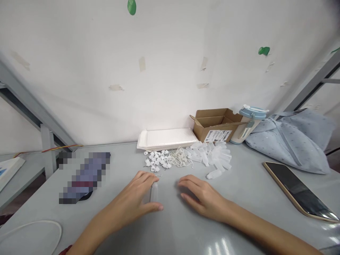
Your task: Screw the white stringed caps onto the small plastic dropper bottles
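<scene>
Grey desk (170,226): spanning most of the lower view, carrying everything listed below.
Pale blue bag (289,141): slumping over the back right corner.
Phone (300,191): lying towards the right edge, in front of the bag.
Cardboard box (217,128): standing open near the back edge, right of centre, having a lidded tumbler (245,129) just beside.
White padded mailer (170,137): lying along the back edge, left of the box.
Left hand (136,191): reaching in from the front edge, parting thumb from fingers across one tube, keeping fingers close together at the far end; pinching or merely surrounding, cannot tell.
Right hand (202,195): stretching in from the front right, curving fingers loosely together, holding thumb apart, gripping nothing visible.
Tube pile (204,157): spreading in front of the box.
Cord tangle (181,158): lying between tube pile and caps.
White caps (153,164): lying scattered before the mailer.
Single tube (154,193): sitting between left thumb and fingers, nearer the front edge than the caps.
Tube step: seemingly positioning one piece apart from the pile.
Next move: probably calling for a steady left-hand hold, leaving the right hand free for caps or cord.
</scene>
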Tool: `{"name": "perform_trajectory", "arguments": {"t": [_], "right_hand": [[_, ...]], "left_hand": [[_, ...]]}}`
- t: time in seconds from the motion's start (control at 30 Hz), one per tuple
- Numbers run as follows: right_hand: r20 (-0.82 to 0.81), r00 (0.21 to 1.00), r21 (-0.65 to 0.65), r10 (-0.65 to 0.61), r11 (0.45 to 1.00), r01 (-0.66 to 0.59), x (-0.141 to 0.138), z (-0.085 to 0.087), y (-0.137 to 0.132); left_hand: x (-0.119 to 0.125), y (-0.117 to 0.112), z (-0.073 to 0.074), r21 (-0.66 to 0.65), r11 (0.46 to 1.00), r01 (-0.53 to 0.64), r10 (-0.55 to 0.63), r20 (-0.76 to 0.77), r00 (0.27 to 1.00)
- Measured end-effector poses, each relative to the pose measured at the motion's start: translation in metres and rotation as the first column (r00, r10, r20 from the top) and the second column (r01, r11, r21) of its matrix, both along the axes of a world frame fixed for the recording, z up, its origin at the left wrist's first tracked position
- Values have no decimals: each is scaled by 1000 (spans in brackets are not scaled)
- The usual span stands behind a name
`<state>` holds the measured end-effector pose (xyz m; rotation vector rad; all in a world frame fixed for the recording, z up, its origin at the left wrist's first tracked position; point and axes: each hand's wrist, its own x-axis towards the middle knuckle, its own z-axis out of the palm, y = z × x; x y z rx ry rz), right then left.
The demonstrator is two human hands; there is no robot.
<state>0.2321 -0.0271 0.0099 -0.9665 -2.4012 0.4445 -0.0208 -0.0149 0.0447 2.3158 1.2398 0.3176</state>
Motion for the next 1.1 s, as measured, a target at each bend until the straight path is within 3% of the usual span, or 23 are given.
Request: {"name": "perform_trajectory", "arguments": {"t": [0.13,0.23,0.33,0.47,0.7,0.9,1.1], "right_hand": [[78,989,169,-126,979,112,8,-2,13],[155,949,311,-274,926,216,13,-3,21],[236,900,374,-367,889,264,17,-4,26],[322,865,359,-384,895,264,18,-2,26],[321,880,257,-350,927,275,15,2,23],[147,913,268,-380,904,333,15,3,19],[11,973,158,-231,961,227,9,12,1]], "left_hand": [[5,2,-1,78,995,-56,52,51,997],[7,4,-6,119,987,-106,96,85,992],[9,4,-9,141,980,-140,126,106,986],[12,4,-9,182,972,-147,125,131,984],[13,5,-9,212,966,-147,119,139,983],[15,2,-10,249,962,-116,86,125,988],[28,-10,-11,356,934,-34,-22,154,988]]}}
